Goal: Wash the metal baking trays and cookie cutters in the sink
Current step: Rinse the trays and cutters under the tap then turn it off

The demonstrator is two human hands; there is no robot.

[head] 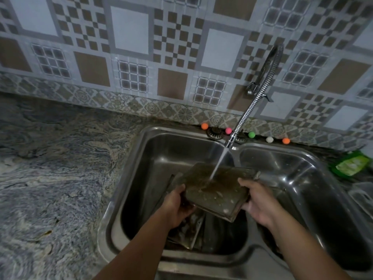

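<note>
A dark, stained square metal baking tray (216,190) is held tilted over the left basin of the steel double sink (133,164). My left hand (177,205) grips its left edge and my right hand (260,201) grips its right edge. Water runs from the flexible spring faucet (248,110) onto the tray's upper face. More dirty trays (189,229) lean in the basin below, partly hidden by my left hand and the held tray. No cookie cutters are visible.
A marbled grey stone counter (56,168) spreads to the left. Small coloured balls (251,135) line the sink's back ledge. A green packet (351,164) lies right of the sink. The right basin (314,188) is dim. Patterned tiles cover the wall.
</note>
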